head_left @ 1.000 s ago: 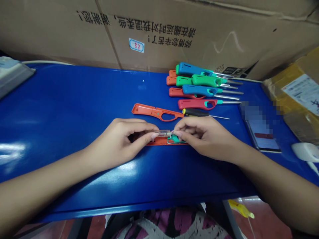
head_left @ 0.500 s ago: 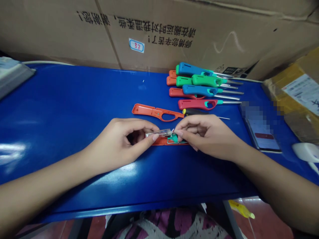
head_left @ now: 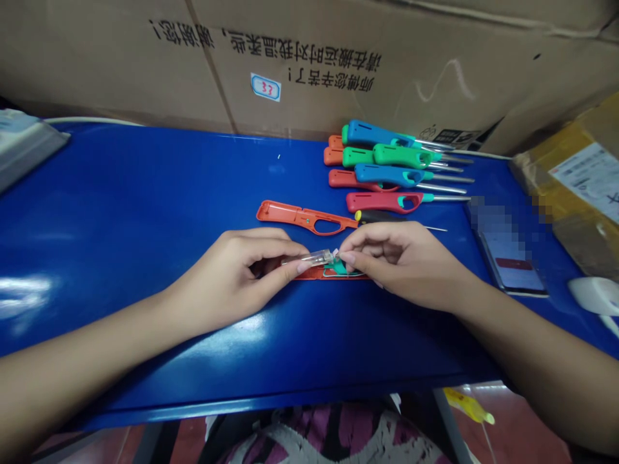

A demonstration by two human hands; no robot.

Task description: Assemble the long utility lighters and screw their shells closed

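Between thumb and fingers, my left hand holds a clear fuel tank, tilted a little with its nozzle end to the right. My right hand pinches at that nozzle end, where a small pale pink piece shows; I cannot make out exactly what the fingertips grip. Under both hands lies an orange lighter half-shell with a green trigger and a thin wire in it, partly hidden by the fingers. The other orange half-shell rests behind, inner side up.
Several assembled stick lighters are piled at the back right. A black and yellow screwdriver lies before them. Right of it are a phone, a white mouse and a taped carton. A large cardboard box walls the back.
The clear tank has tilted slightly, its right end rising a touch. Both hands stay in nearly the same place.
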